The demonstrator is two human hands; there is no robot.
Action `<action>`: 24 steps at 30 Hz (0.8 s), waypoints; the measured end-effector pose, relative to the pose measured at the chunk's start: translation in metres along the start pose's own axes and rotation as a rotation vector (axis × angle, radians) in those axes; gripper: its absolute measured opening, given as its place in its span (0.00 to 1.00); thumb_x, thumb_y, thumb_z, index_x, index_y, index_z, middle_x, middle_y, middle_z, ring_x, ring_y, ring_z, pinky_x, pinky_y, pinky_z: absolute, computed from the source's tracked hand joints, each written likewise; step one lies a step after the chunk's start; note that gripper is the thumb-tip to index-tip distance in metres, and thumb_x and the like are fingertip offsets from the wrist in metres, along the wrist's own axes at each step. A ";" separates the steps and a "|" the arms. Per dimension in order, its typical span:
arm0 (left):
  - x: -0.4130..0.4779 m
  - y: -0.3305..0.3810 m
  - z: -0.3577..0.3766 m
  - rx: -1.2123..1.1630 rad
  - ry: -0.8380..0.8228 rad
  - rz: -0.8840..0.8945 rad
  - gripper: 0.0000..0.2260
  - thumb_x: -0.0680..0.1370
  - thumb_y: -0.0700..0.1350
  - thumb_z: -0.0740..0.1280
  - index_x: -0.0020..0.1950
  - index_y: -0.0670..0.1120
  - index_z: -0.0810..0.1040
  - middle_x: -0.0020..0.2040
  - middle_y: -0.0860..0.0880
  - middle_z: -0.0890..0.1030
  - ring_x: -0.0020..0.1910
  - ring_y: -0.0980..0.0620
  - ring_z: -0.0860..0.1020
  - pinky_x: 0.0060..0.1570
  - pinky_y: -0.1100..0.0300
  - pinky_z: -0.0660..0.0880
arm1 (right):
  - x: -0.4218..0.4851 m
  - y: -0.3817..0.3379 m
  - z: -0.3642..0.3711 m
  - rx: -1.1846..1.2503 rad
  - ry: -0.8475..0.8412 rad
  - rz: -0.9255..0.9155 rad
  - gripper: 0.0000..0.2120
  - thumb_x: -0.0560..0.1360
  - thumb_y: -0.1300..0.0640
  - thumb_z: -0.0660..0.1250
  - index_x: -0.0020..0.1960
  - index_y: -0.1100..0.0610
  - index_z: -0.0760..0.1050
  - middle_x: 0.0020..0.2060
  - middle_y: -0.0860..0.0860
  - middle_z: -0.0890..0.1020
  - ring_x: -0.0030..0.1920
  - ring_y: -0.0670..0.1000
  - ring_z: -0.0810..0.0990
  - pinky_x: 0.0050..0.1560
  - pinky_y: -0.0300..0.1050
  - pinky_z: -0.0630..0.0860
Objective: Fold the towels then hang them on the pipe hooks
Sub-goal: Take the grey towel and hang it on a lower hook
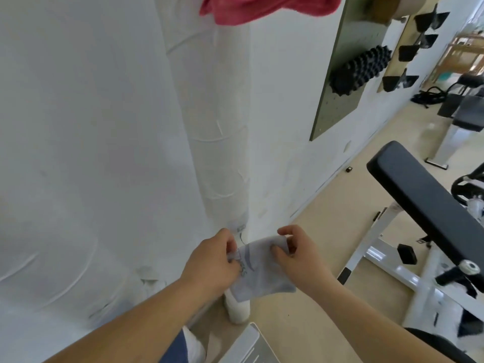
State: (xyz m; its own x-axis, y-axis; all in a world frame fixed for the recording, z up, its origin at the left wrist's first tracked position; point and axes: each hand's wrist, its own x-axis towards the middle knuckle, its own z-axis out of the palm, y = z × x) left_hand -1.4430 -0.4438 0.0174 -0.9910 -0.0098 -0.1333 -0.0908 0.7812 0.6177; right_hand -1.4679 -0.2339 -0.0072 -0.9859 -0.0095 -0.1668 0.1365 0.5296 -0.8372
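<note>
A small white-grey towel (262, 273) with dark printed lettering hangs folded between both hands, low in the middle of the head view. My left hand (212, 263) pinches its upper left edge. My right hand (296, 255) grips its upper right corner, thumb on the front of the cloth. A white wrapped pipe (214, 113) runs up the wall corner straight ahead. A pink towel (262, 6) hangs at the top of the pipe, cut off by the frame's upper edge. No hooks are visible.
A black padded workout bench (424, 203) on a white frame stands close on the right. A pegboard (340, 69) carries a black spiky roller (361, 69). A white bottle (238, 307) stands on the floor below the towel. More gym equipment sits far right.
</note>
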 end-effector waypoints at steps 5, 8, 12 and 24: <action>0.038 -0.029 0.015 -0.173 0.180 -0.129 0.11 0.75 0.36 0.70 0.41 0.51 0.75 0.38 0.52 0.81 0.38 0.51 0.79 0.39 0.60 0.76 | 0.054 0.005 0.018 0.008 0.021 0.015 0.11 0.79 0.55 0.68 0.60 0.47 0.73 0.46 0.47 0.85 0.46 0.48 0.82 0.43 0.43 0.74; 0.051 -0.040 0.026 -0.213 0.220 -0.104 0.12 0.75 0.35 0.71 0.39 0.52 0.76 0.36 0.53 0.82 0.39 0.49 0.81 0.40 0.58 0.78 | 0.078 0.012 0.035 -0.005 0.027 0.017 0.10 0.80 0.55 0.67 0.60 0.47 0.72 0.46 0.46 0.85 0.46 0.49 0.82 0.43 0.45 0.74; 0.056 -0.051 0.043 -0.193 0.208 -0.075 0.11 0.76 0.36 0.69 0.38 0.51 0.78 0.35 0.52 0.82 0.38 0.48 0.81 0.42 0.51 0.81 | 0.094 0.020 0.055 -0.064 -0.011 -0.001 0.08 0.79 0.56 0.65 0.53 0.45 0.69 0.37 0.46 0.83 0.37 0.47 0.80 0.35 0.42 0.71; 0.062 -0.049 0.063 -0.218 0.061 -0.181 0.11 0.79 0.42 0.65 0.37 0.47 0.80 0.34 0.52 0.80 0.36 0.50 0.76 0.37 0.60 0.72 | 0.095 0.003 0.042 -0.447 -0.359 -0.064 0.13 0.78 0.53 0.63 0.55 0.59 0.82 0.52 0.57 0.83 0.53 0.58 0.83 0.52 0.52 0.80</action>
State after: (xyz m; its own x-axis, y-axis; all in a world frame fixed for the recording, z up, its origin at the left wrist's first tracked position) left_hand -1.4943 -0.4433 -0.0703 -0.9604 -0.1794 -0.2134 -0.2788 0.6106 0.7413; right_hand -1.5572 -0.2693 -0.0474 -0.8858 -0.2990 -0.3549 -0.0528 0.8247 -0.5631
